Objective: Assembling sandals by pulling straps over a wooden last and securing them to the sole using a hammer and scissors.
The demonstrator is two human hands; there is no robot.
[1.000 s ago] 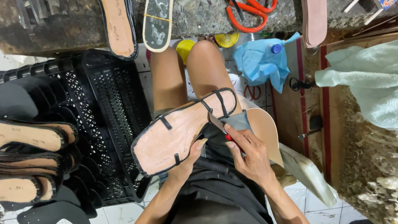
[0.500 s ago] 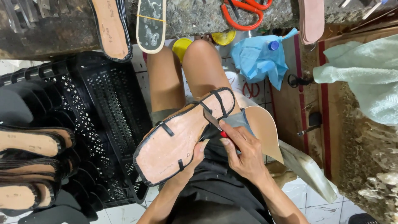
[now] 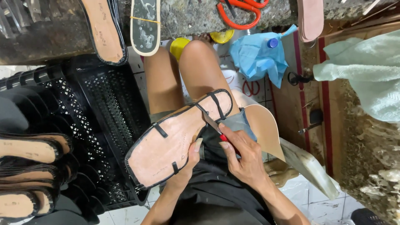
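A flat sandal (image 3: 175, 139) with a pink sole face and black straps lies bottom-up across my lap. My left hand (image 3: 189, 160) grips its lower edge near the middle. My right hand (image 3: 243, 156) holds a small knife (image 3: 214, 126) with a red handle, its blade touching the sandal's edge near the toe straps. A tan sole piece (image 3: 264, 129) rests on my right thigh, beside the right hand.
A black plastic crate (image 3: 96, 121) stands at my left, with several finished sandals (image 3: 29, 150) stacked beside it. Two soles (image 3: 143, 25) lie on the stone ledge above, with orange scissors (image 3: 239, 14). A blue cloth (image 3: 258, 56) and a pale green cloth (image 3: 366, 71) lie at right.
The sandal and both hands have stayed nearly in place; the knife hand has shifted slightly along the sandal's edge.
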